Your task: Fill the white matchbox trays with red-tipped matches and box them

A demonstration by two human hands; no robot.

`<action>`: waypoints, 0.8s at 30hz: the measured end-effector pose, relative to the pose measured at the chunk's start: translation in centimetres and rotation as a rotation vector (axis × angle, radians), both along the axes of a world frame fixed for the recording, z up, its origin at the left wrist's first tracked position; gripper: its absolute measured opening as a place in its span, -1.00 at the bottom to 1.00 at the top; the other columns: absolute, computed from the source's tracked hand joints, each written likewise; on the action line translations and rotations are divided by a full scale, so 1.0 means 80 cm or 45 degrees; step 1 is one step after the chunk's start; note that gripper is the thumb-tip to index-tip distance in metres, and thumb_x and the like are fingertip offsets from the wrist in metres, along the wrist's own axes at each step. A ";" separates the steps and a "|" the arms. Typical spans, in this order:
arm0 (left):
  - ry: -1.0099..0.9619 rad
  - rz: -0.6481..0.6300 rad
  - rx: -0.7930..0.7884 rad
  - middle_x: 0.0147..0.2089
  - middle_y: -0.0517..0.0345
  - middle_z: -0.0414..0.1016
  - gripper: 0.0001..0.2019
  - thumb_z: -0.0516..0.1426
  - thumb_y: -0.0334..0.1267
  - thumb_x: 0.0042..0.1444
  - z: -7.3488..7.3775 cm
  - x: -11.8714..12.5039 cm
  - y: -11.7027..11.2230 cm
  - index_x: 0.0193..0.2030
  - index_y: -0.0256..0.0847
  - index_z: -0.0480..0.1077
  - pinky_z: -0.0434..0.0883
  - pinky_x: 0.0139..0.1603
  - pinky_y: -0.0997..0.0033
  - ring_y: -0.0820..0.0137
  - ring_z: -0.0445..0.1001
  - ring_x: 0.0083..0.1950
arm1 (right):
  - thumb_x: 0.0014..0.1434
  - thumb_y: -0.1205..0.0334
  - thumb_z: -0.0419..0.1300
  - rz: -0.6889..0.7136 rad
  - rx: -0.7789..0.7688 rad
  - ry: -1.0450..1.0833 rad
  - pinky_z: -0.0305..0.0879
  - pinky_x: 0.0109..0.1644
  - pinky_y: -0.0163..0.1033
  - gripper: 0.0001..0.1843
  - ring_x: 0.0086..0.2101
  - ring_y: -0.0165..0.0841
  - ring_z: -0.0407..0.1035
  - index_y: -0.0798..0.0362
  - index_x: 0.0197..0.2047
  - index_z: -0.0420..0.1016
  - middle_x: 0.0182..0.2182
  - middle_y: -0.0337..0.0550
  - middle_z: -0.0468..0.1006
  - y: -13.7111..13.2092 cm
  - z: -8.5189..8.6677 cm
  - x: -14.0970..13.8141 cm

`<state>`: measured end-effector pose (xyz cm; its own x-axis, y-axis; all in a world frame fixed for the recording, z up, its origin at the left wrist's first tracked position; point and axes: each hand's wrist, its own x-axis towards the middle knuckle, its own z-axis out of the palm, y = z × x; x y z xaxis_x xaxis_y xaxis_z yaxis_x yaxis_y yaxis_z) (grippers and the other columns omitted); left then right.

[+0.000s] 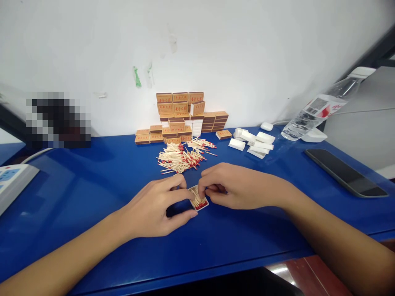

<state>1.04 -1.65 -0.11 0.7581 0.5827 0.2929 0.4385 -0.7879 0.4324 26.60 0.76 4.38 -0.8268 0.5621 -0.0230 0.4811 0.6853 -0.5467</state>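
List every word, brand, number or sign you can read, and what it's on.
"安全火柴": red print on the clearest stacked matchboxes; their finer print is too small.
Clear plastic bottle: label has a barcode and red mark, unreadable.
White object at left edge: blue-panel print, too blurred.

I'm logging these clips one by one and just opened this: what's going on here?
A person's left hand and right hand are both at a small white matchbox tray on a blue tabletop. The tray holds red-tipped matches. A loose match heap lies beyond it, in front of stacked matchboxes; more white trays sit to the right.
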 end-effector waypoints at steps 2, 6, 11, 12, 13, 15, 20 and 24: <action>-0.013 -0.016 -0.005 -0.13 0.10 0.44 -0.81 0.22 -0.15 0.37 0.000 0.000 0.000 0.05 -0.07 0.56 0.43 -0.19 0.36 0.38 0.47 -0.22 | 0.20 0.54 0.17 0.006 -0.006 0.018 0.21 -0.19 -0.27 -0.73 -0.36 -0.39 0.36 0.03 -0.21 0.63 -0.42 -0.29 0.56 0.000 0.000 -0.001; -0.014 -0.031 -0.015 -0.14 0.10 0.44 -0.82 0.23 -0.16 0.36 0.001 0.000 -0.001 0.04 -0.08 0.56 0.42 -0.19 0.35 0.37 0.47 -0.22 | 0.20 0.58 0.13 0.036 -0.031 0.041 0.22 -0.17 -0.27 -0.69 -0.32 -0.39 0.40 0.04 -0.22 0.62 -0.34 -0.26 0.62 -0.001 -0.001 -0.003; -0.005 -0.030 0.008 -0.12 0.09 0.44 -0.78 0.22 -0.15 0.37 0.001 0.001 -0.001 0.10 -0.08 0.55 0.42 -0.20 0.34 0.37 0.46 -0.21 | 0.19 0.54 0.18 -0.010 0.026 0.004 0.20 -0.18 -0.27 -0.77 -0.34 -0.38 0.35 0.04 -0.29 0.58 -0.42 -0.28 0.53 0.001 -0.001 -0.001; 0.003 -0.032 0.013 -0.12 0.09 0.45 -0.77 0.22 -0.15 0.37 0.001 0.001 -0.001 0.11 -0.08 0.54 0.43 -0.19 0.34 0.36 0.46 -0.21 | 0.20 0.54 0.18 -0.009 0.025 0.008 0.20 -0.18 -0.27 -0.77 -0.33 -0.38 0.35 0.04 -0.29 0.58 -0.41 -0.27 0.54 0.001 -0.002 -0.001; 0.009 -0.034 0.019 -0.12 0.09 0.45 -0.77 0.22 -0.15 0.37 0.001 0.001 -0.001 0.11 -0.08 0.54 0.43 -0.19 0.34 0.36 0.46 -0.21 | 0.20 0.54 0.17 -0.004 0.022 0.009 0.20 -0.17 -0.26 -0.77 -0.33 -0.37 0.36 0.04 -0.29 0.58 -0.40 -0.26 0.55 0.000 -0.002 -0.001; 0.015 -0.037 0.025 -0.13 0.09 0.45 -0.78 0.22 -0.15 0.37 0.000 0.001 -0.001 0.08 -0.09 0.55 0.42 -0.21 0.35 0.37 0.46 -0.22 | 0.21 0.54 0.16 0.000 0.020 0.003 0.21 -0.16 -0.25 -0.76 -0.32 -0.37 0.36 0.04 -0.30 0.57 -0.38 -0.25 0.56 0.000 -0.002 -0.002; -0.006 -0.027 0.010 -0.14 0.10 0.44 -0.80 0.22 -0.15 0.36 0.000 0.001 -0.002 0.05 -0.09 0.55 0.42 -0.21 0.34 0.37 0.45 -0.23 | 0.19 0.51 0.18 -0.045 0.054 -0.044 0.17 -0.20 -0.25 -0.81 -0.34 -0.36 0.33 0.04 -0.35 0.52 -0.41 -0.24 0.52 -0.002 -0.001 -0.005; 0.020 -0.032 -0.008 -0.13 0.10 0.44 -0.80 0.22 -0.15 0.35 0.000 0.000 -0.002 0.06 -0.09 0.54 0.42 -0.20 0.33 0.35 0.45 -0.22 | 0.21 0.50 0.18 -0.053 0.069 -0.077 0.15 -0.22 -0.25 -0.81 -0.35 -0.36 0.32 0.05 -0.35 0.49 -0.42 -0.24 0.50 -0.002 -0.001 -0.006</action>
<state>1.07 -1.81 -0.08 0.7768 0.5654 0.2773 0.4257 -0.7959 0.4304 26.11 0.60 4.31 -0.8005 0.5979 -0.0404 0.5409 0.6919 -0.4782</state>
